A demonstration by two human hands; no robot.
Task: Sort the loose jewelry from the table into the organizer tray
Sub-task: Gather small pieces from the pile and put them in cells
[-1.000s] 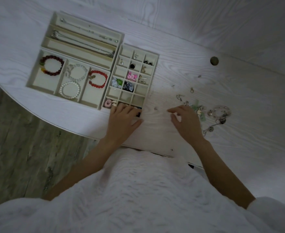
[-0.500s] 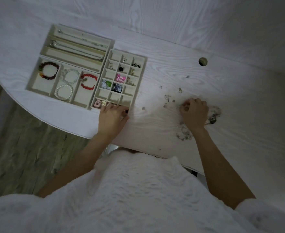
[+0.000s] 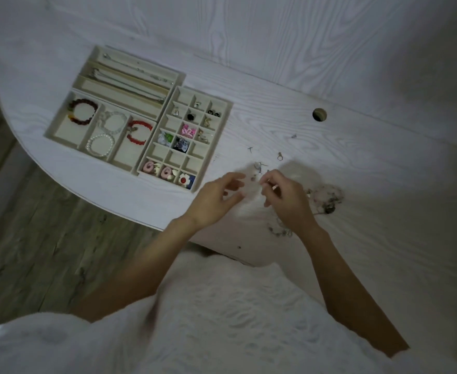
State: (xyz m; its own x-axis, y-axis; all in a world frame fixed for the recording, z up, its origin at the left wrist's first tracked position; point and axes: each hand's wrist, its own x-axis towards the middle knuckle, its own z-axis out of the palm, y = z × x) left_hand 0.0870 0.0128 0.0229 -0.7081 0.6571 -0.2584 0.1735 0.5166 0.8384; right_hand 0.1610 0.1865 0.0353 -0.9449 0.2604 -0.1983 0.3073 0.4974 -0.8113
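The organizer tray [image 3: 138,116] lies on the white table [image 3: 356,163], at its left part, with the long axis running from the near left to the far right. The loose jewelry [image 3: 325,198] lies in a small heap to the right of the hands, and some tiny pieces [image 3: 258,166] are scattered just behind the fingers. The left hand [image 3: 216,199] hovers beside the near right corner of the tray, fingers apart and relaxed, holding nothing. The right hand [image 3: 286,197] has the fingertips pressed together on something very small; I cannot tell what it is.
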